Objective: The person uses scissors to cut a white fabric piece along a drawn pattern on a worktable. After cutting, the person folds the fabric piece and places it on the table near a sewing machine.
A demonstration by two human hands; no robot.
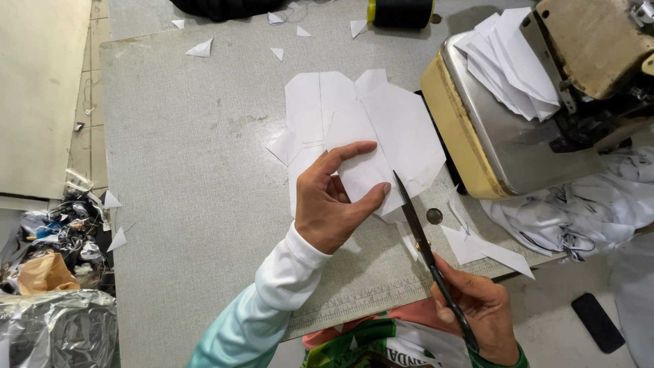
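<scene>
left hand [330, 204] pinches the white fabric piece [381, 146] over the counter [191, 170], right hand [480, 313] grips black scissors [426, 249], blades at the piece's near right edge

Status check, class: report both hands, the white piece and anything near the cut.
Left hand pinches white piece. Right hand holds black scissors, tips at its edge. Cut scraps beside blades.

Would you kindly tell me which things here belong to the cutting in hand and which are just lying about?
In use:
left hand pinching a white cut fabric piece
right hand with black scissors

Lying about:
small white triangular offcuts
black thread spool
yellow-edged sewing machine carrying white stacked pieces
</scene>
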